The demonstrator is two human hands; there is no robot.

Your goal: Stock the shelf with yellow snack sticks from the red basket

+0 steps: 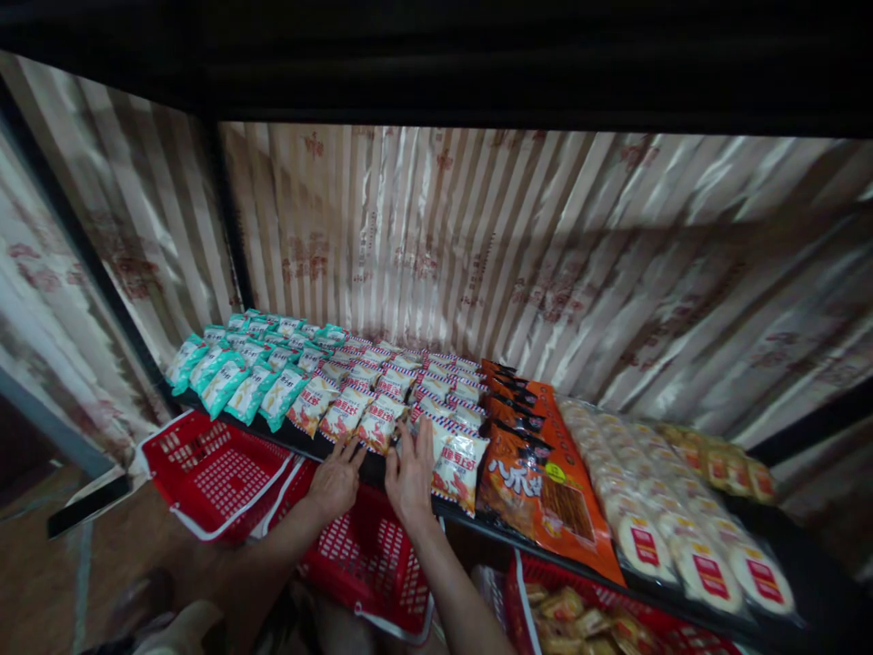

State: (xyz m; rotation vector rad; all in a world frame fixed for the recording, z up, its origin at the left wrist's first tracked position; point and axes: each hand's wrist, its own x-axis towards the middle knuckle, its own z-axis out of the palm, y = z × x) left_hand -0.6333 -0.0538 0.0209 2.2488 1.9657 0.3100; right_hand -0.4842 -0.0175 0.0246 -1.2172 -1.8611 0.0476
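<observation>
Both my hands rest at the front edge of a dark shelf [372, 467] covered with rows of snack packets. My left hand [336, 480] lies with fingers stretched towards a red-and-white packet [345, 414]. My right hand [410, 468] is flat with fingers apart, touching the front packets [380, 421] of the red-and-white rows, beside a packet [458, 468] that hangs over the edge. Neither hand holds anything.
Teal packets [235, 382] fill the shelf's left end, orange bags [538, 473] and clear packs of round crackers [682, 537] the right. Red plastic baskets [218, 473] stand below; one at the right [587, 619] holds snacks. Striped curtain cloth [477, 246] hangs behind.
</observation>
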